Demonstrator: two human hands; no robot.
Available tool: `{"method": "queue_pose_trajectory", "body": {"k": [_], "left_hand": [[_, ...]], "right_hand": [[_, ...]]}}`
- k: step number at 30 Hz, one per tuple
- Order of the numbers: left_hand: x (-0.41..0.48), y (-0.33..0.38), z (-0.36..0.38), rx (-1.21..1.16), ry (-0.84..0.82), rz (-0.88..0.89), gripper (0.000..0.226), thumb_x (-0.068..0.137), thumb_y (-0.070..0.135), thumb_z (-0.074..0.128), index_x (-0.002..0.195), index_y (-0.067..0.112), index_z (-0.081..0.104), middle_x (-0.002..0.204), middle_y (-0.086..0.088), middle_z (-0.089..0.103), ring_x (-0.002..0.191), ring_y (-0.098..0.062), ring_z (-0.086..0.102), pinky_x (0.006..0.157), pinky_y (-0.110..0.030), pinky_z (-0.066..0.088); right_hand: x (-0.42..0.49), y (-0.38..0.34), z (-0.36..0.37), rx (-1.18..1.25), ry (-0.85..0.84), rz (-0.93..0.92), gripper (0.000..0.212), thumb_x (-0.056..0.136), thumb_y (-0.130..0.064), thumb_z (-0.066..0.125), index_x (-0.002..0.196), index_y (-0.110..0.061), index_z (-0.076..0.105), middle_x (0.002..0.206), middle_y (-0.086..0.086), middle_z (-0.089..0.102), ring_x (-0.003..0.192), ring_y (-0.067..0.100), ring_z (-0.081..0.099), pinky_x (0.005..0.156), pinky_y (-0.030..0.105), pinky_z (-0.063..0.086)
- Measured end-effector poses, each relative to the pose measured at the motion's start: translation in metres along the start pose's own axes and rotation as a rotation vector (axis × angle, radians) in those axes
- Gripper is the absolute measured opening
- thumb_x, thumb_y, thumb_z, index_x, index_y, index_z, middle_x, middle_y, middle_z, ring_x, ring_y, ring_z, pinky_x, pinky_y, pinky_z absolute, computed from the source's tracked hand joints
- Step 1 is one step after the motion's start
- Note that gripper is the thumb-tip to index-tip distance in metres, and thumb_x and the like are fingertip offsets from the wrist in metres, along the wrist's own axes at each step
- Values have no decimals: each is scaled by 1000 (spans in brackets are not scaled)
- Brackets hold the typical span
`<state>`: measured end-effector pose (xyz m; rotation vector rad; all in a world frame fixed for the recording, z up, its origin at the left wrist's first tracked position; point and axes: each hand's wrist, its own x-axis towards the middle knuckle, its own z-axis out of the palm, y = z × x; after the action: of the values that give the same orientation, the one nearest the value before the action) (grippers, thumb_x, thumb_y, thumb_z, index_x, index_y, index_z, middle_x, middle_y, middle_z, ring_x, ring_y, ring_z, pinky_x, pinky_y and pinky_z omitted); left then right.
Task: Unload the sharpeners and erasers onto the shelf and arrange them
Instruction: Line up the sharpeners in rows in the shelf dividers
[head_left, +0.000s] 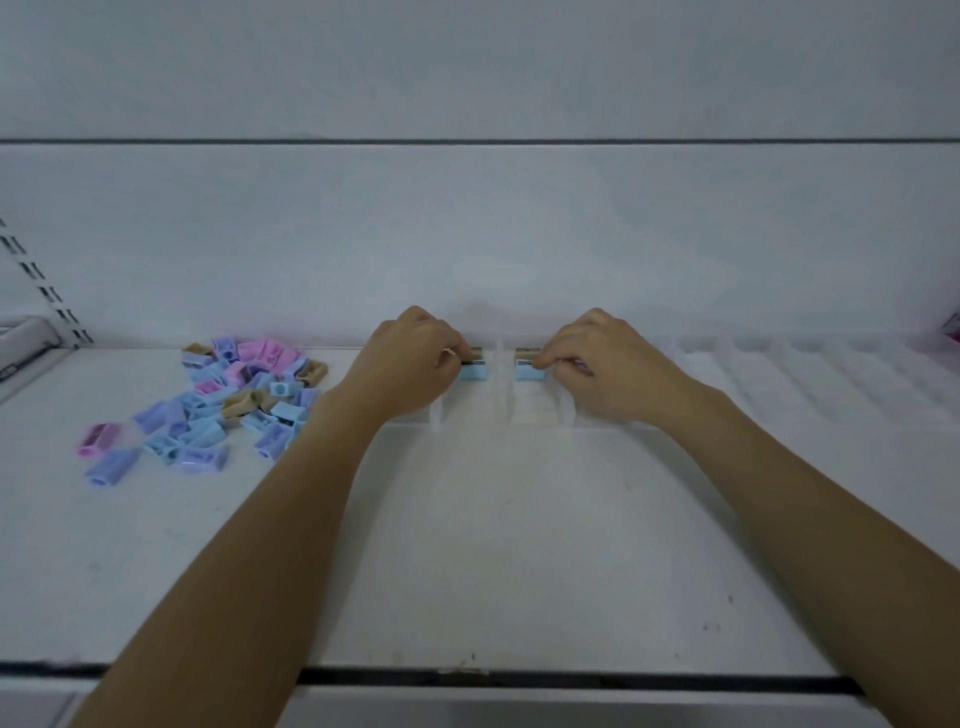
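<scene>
**Shelf**: white and flat, with a plain white back panel. It carries every item listed below.

**Clear divider tray**: transparent, set along the back of the shelf and split into narrow lanes running front to back. Judged to be there to keep the stock in rows. Most lanes look unfilled.

**Loose pile of sharpeners**: left of the tray, directly on the shelf. Blue, lilac, pink and tan pieces lie jumbled at all angles, so they are unloaded but not yet sorted. No erasers can be picked out.

**Left hand**: fingers curled, pinching the left blue sharpener at the back of one lane.

**Right hand**: fingers curled in the same way, pinching the right blue sharpener one lane over. A clear partition stands between the two.

**Tan sharpeners**: one sits just behind each blue piece, touching it. The blue pieces appear to be pressed back against them to start tight rows from the rear.

**Pink item**: at the far right edge, too cropped to identify.

**Markings**: no brand, label or writing can be read on anything.
</scene>
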<state>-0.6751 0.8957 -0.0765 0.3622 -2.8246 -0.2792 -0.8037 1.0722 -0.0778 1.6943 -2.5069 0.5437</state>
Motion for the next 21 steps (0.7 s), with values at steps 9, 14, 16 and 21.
{"method": "queue_pose_trajectory", "body": {"k": [9, 14, 16, 21], "left_hand": [[0, -1, 1, 7, 9, 8, 32, 92, 13, 41, 111, 17, 66, 116, 4, 63, 116, -15, 42, 93, -32, 35], [-1, -1, 0, -12, 70, 22, 31, 91, 11, 41, 110, 15, 65, 117, 3, 63, 115, -16, 44, 95, -33, 37], [0, -1, -2, -15, 100, 28, 30, 91, 11, 41, 110, 13, 64, 118, 2, 62, 114, -17, 46, 95, -32, 36], [-2, -1, -14, -68, 256, -7, 28, 90, 9, 45, 111, 12, 63, 118, -4, 62, 112, -21, 48, 91, -31, 35]], "right_hand": [[-2, -5, -2, -15, -3, 5, 33, 88, -6, 42, 107, -15, 69, 109, -3, 67, 102, 22, 48, 89, 32, 40], [-4, -5, -6, -11, 43, -3, 33, 88, -4, 42, 106, -13, 68, 107, -2, 67, 100, 21, 47, 85, 26, 36], [-3, -4, -6, -11, 77, -25, 32, 87, -2, 43, 104, -11, 69, 105, -1, 68, 98, 23, 50, 85, 27, 36], [4, -14, -5, -13, 98, -64, 31, 85, -4, 46, 107, -8, 67, 111, 4, 66, 101, 29, 52, 90, 36, 40]]}}
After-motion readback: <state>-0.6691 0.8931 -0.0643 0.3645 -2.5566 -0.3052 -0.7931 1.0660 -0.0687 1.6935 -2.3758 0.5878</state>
